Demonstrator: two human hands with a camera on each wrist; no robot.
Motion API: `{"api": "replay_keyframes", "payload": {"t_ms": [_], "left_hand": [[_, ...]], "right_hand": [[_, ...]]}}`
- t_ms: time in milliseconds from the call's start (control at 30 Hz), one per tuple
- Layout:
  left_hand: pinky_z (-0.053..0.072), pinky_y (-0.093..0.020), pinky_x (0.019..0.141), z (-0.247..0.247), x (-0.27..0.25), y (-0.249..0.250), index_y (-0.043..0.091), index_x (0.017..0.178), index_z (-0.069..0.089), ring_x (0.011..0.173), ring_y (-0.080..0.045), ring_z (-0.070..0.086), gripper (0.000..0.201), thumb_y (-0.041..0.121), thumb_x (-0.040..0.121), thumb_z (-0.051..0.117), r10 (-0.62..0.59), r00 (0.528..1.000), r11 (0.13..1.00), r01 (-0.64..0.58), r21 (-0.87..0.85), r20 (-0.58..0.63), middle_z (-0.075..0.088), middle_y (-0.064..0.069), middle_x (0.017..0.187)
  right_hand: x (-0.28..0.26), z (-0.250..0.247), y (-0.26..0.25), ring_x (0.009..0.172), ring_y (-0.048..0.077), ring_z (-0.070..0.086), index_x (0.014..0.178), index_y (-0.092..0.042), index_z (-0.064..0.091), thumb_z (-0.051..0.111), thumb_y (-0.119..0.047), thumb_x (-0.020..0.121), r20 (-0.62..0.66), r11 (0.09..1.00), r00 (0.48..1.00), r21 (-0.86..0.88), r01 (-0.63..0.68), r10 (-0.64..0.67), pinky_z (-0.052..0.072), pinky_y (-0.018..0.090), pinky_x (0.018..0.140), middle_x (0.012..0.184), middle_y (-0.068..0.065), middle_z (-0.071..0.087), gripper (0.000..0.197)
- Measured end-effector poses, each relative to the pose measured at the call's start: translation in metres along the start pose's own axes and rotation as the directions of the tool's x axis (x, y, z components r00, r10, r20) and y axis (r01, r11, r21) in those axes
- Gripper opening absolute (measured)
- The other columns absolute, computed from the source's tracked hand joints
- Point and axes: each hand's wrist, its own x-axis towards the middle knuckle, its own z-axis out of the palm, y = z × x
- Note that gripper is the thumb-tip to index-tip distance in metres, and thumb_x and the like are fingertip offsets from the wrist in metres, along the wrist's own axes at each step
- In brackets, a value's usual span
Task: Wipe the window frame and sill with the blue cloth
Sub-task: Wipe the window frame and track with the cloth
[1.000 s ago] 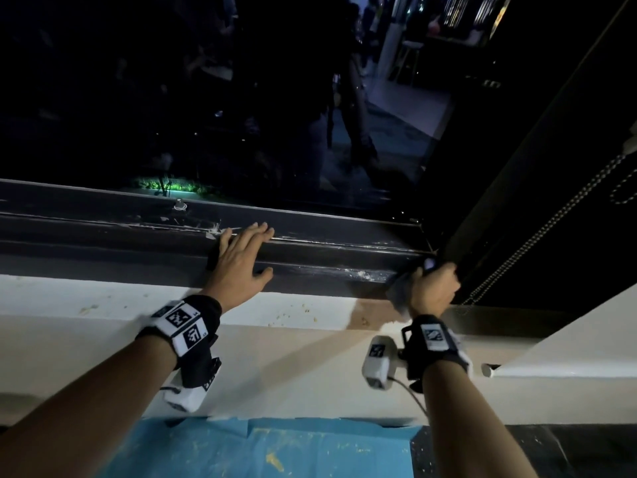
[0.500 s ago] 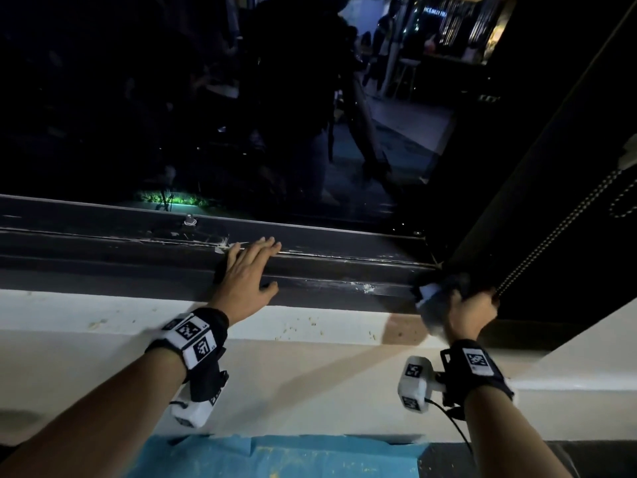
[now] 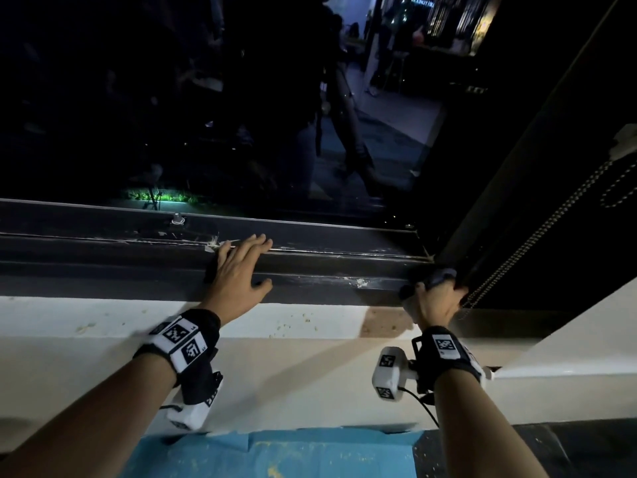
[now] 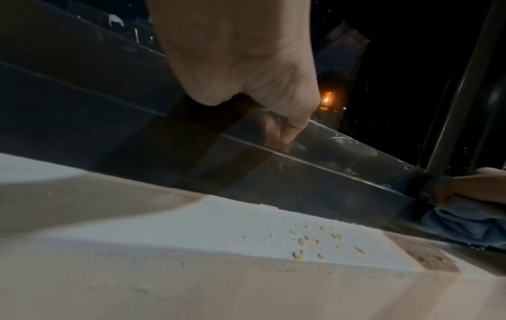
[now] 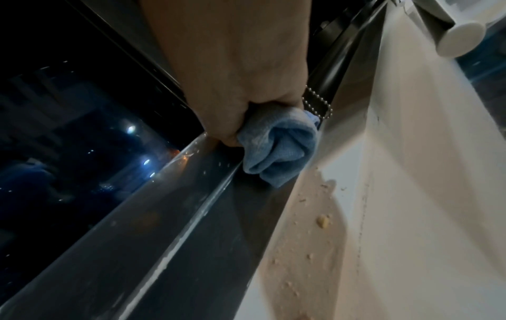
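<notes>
Fingers of the right hand (image 3: 437,300) are clenched around the blue cloth (image 5: 279,145), a soft, nubby microfibre bunched into rounded folds, and press it into the corner where the dark window frame (image 3: 327,267) meets its upright at about 3 o'clock in the head view. Most of the cloth is buried inside the fist there; only the right wrist view shows its folds bulging out below the fingers, touching the frame's lowest ledge. A beaded metal chain (image 3: 537,232) hangs just beside this hand, its lower loop passing behind the knuckles. Toward 9 o'clock of it, well apart, the left hand (image 3: 239,272) lies released and flat, straight fingers spread over the frame's stepped, smooth rails, thumb resting on the lower ledge. The frame is glossy dark metal, flecked and streaked with pale paint. Below it, at 6 o'clock, the sill (image 3: 103,319) is a matt white surface strewn with small yellowish crumbs (image 4: 306,240) and bearing a brownish patch (image 3: 386,322). Glass above is dark, its reflections too murky to make out.
</notes>
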Motion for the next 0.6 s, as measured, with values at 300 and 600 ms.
{"api": "replay_keyframes", "payload": {"t_ms": [300, 600], "left_hand": [[0.0, -0.04, 0.114, 0.004, 0.0, 0.003, 0.015, 0.138, 0.04, 0.138, -0.016, 0.029, 0.069, 0.035, 0.074, 0.054, -0.003, 1.0, 0.999, 0.004, 0.044, -0.019, 0.04, -0.004, 0.146], [0.002, -0.039, 0.114, -0.001, -0.001, 0.001, 0.016, 0.14, 0.037, 0.138, -0.017, 0.028, 0.071, 0.035, 0.073, 0.052, 0.019, 1.0, 0.996, -0.021, 0.083, 0.02, 0.037, -0.004, 0.147]], "right_hand": [[-0.047, -0.002, -0.013, 0.104, 0.041, 0.051, 0.118, -0.004, 0.053, 0.056, -0.009, 0.082, 0.223, 0.961, 0.947, -0.101, 0.258, -0.23, 0.043, 0.038, 0.09, 0.127, 0.018, 0.036, 0.037], [-0.036, -0.037, -0.011, 0.096, 0.034, 0.051, 0.126, -0.002, 0.048, 0.059, -0.005, 0.08, 0.097, 0.979, 0.974, 0.031, 0.202, -0.204, 0.04, 0.035, 0.097, 0.12, 0.023, 0.039, 0.047]]}}
